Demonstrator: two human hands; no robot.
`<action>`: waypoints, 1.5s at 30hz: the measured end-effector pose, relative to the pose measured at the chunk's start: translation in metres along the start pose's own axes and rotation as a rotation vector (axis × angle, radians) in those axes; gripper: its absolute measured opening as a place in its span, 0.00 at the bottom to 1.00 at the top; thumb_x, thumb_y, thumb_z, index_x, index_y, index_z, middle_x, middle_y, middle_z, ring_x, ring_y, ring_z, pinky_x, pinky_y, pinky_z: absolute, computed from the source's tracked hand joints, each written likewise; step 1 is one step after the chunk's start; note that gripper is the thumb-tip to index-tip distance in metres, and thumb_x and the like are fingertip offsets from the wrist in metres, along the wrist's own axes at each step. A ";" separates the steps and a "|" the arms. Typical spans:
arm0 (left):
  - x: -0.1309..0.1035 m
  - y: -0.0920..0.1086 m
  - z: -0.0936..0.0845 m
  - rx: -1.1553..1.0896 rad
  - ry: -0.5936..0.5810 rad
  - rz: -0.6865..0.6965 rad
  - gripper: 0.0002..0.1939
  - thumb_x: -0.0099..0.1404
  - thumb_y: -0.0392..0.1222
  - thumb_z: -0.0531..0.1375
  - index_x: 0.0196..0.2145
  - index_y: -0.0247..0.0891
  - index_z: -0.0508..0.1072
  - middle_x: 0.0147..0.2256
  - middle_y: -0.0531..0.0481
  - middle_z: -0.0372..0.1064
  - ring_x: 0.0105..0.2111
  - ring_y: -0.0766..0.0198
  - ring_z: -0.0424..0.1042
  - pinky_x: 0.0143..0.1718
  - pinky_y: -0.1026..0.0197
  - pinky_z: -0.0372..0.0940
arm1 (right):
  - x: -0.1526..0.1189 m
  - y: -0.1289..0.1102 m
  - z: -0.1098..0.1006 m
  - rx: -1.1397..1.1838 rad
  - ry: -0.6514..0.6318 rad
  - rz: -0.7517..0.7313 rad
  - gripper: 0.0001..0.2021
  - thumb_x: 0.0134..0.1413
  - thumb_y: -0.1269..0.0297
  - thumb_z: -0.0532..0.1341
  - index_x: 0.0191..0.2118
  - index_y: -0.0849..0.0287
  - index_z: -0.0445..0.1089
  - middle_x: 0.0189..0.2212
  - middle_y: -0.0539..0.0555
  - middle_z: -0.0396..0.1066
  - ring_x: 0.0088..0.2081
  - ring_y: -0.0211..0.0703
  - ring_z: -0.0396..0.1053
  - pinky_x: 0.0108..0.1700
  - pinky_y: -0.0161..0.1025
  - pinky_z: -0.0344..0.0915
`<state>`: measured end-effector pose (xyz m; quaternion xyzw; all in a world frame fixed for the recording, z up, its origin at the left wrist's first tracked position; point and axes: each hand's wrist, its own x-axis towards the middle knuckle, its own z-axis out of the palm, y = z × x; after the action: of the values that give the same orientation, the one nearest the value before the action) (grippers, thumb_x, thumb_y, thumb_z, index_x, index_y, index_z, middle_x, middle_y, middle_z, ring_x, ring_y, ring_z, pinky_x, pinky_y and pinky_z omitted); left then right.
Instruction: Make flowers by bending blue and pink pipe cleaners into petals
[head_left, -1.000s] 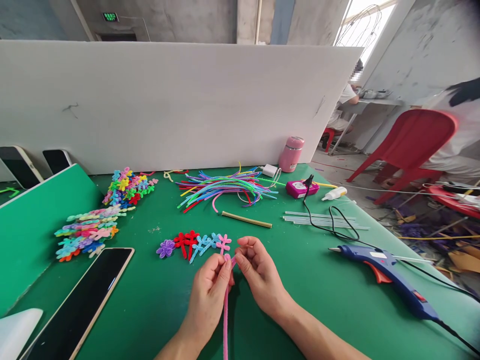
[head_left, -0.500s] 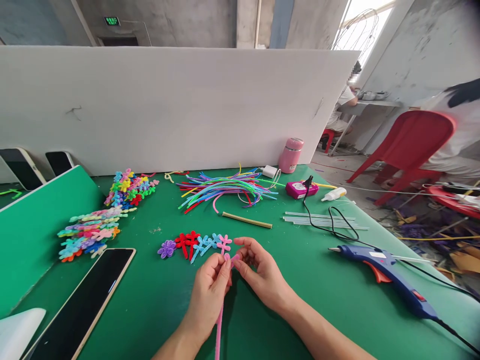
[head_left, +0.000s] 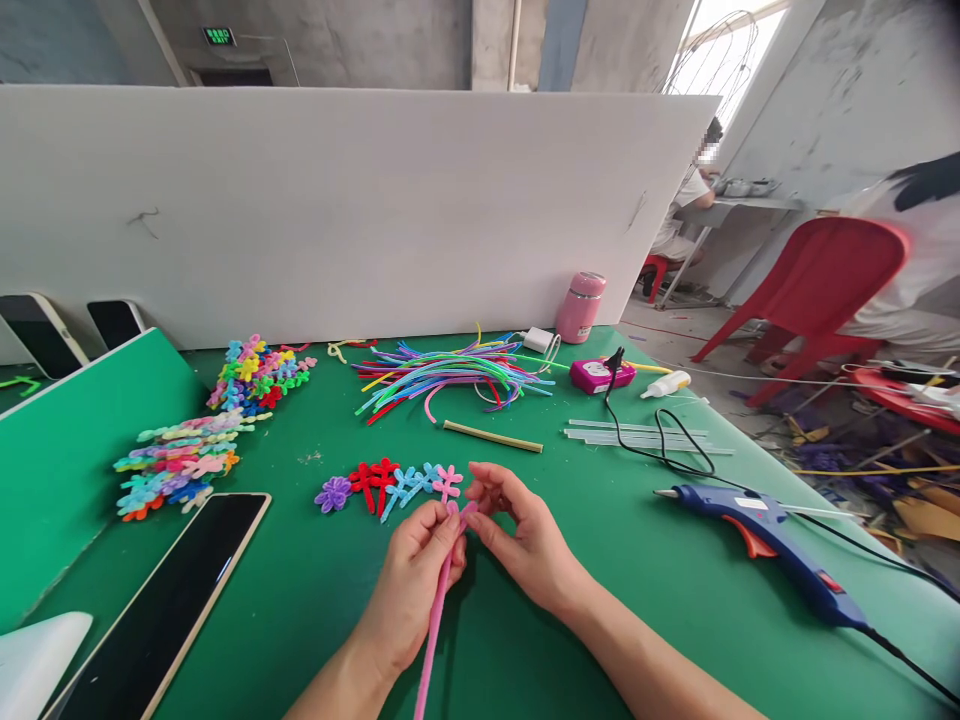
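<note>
My left hand point(head_left: 420, 570) is closed, pinching a pink pipe cleaner point(head_left: 431, 640) between thumb and fingers. Its long tail hangs down toward me, and a short bent end sticks out at the fingertips. Curled around that bent end, my right hand point(head_left: 525, 540) pinches it with thumb and fingers, the index finger raised. Just beyond lies a pink pipe-cleaner flower point(head_left: 447, 482), in a row with blue flowers point(head_left: 409, 488), red flowers point(head_left: 375, 485) and a purple flower point(head_left: 333, 494). Part of the bend is hidden by my fingers.
Loose pipe cleaners point(head_left: 450, 375) lie at the back. Piles of finished flowers point(head_left: 184, 460) and a phone point(head_left: 165, 600) are on the left. On the right are a glue gun point(head_left: 765, 540), glue sticks point(head_left: 637, 436), a black cord point(head_left: 675, 465) and a pink bottle point(head_left: 580, 308).
The pipe cleaner's tail has swung a little to the left, and its bent end shows more between my fingertips. Both hands stay almost in place; the view has shifted slightly.
</note>
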<state>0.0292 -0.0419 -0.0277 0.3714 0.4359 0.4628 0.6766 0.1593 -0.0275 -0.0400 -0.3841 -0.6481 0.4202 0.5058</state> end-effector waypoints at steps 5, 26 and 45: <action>0.001 0.004 -0.001 -0.172 -0.053 -0.105 0.09 0.55 0.39 0.58 0.21 0.35 0.62 0.17 0.58 0.55 0.18 0.75 0.52 0.19 0.71 0.48 | 0.000 -0.002 -0.005 -0.103 -0.017 -0.112 0.15 0.50 0.70 0.57 0.46 0.58 0.61 0.31 0.51 0.66 0.32 0.36 0.64 0.39 0.37 0.63; 0.001 0.004 0.001 0.001 0.024 -0.023 0.14 0.53 0.46 0.59 0.20 0.35 0.62 0.16 0.59 0.52 0.17 0.75 0.50 0.17 0.70 0.45 | 0.001 -0.001 -0.007 -0.332 -0.062 -0.249 0.20 0.52 0.70 0.55 0.52 0.54 0.57 0.35 0.53 0.69 0.36 0.39 0.66 0.40 0.39 0.64; 0.002 0.012 -0.006 -0.135 -0.173 -0.186 0.13 0.56 0.45 0.58 0.21 0.35 0.61 0.14 0.60 0.53 0.14 0.75 0.48 0.19 0.67 0.45 | 0.003 -0.009 -0.013 -0.710 -0.173 -0.469 0.16 0.57 0.68 0.50 0.51 0.55 0.57 0.32 0.55 0.71 0.32 0.42 0.65 0.34 0.39 0.58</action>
<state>0.0204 -0.0354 -0.0197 0.3214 0.3764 0.3930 0.7750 0.1711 -0.0259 -0.0286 -0.3398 -0.8623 0.0755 0.3678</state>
